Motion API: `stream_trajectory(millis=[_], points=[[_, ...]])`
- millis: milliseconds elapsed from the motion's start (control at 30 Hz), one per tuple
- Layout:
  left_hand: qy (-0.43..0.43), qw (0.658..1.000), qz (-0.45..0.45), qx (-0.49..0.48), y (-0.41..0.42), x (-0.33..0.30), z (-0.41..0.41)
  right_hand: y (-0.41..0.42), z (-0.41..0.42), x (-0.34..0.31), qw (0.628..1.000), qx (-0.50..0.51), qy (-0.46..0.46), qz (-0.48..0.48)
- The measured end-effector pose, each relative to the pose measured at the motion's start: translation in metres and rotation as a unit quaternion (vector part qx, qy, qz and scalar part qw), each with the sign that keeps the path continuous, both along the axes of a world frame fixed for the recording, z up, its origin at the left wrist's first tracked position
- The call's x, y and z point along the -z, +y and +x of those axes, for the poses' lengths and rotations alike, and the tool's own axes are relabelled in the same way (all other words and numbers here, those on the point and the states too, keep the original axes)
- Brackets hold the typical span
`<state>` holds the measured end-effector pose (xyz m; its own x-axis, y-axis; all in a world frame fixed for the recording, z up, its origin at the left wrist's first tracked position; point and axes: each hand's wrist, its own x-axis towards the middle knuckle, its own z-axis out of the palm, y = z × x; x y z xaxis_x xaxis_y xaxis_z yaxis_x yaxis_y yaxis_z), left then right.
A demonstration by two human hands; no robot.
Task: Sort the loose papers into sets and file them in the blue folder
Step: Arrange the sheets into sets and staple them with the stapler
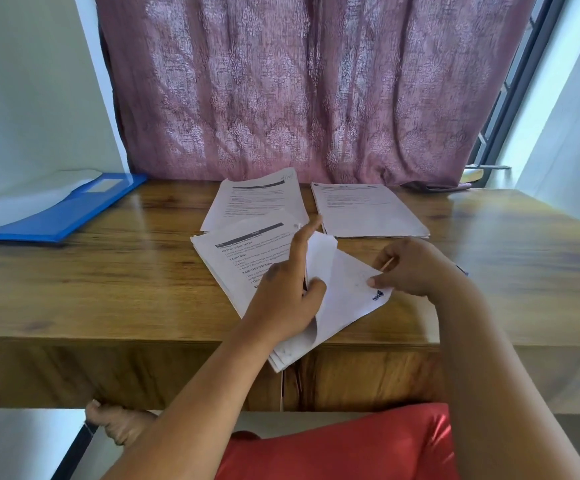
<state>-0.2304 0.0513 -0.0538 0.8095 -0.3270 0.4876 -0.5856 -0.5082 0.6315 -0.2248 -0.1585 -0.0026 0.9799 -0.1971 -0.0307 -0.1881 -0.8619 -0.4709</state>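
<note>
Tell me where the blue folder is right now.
In the head view, the blue folder lies open at the table's far left, beside the wall, well left of the paper stacks and both hands.

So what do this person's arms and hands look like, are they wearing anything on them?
Both arms are bare as far up as the picture shows: no sleeves, gloves, watch or bracelets. The left hand and right hand show no rings that I can make out. The only clothing in view is a red garment at the bottom of the picture, below the arms.
</note>
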Motion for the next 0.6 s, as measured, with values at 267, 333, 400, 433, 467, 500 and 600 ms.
stream_trajectory(millis=[267, 333, 400, 433, 467, 500, 600], points=[[0.018, 0.995, 0.094, -0.032, -0.003, -0.002, -0.004, 0.018, 0.001, -0.017, 0.987, -0.023, -0.119, -0.104], [0.011, 0.993, 0.109, -0.042, -0.003, -0.003, -0.005, 0.022, 0.002, -0.023, 0.986, -0.032, -0.149, -0.07], [-0.001, 0.991, 0.123, -0.044, -0.003, -0.003, -0.006, 0.024, 0.006, -0.026, 0.985, -0.044, -0.165, 0.022], [-0.004, 0.991, 0.125, -0.043, -0.003, -0.003, -0.007, 0.025, 0.006, -0.027, 0.982, -0.048, -0.162, 0.089], [-0.004, 0.991, 0.124, -0.042, -0.003, -0.003, -0.006, 0.026, 0.006, -0.027, 0.974, -0.05, -0.15, 0.159], [-0.002, 0.992, 0.118, -0.04, -0.003, -0.002, -0.006, 0.028, 0.006, -0.027, 0.966, -0.052, -0.137, 0.212], [-0.003, 0.996, 0.078, -0.032, -0.002, -0.002, -0.004, 0.028, 0.007, -0.027, 0.957, -0.058, -0.12, 0.259]])
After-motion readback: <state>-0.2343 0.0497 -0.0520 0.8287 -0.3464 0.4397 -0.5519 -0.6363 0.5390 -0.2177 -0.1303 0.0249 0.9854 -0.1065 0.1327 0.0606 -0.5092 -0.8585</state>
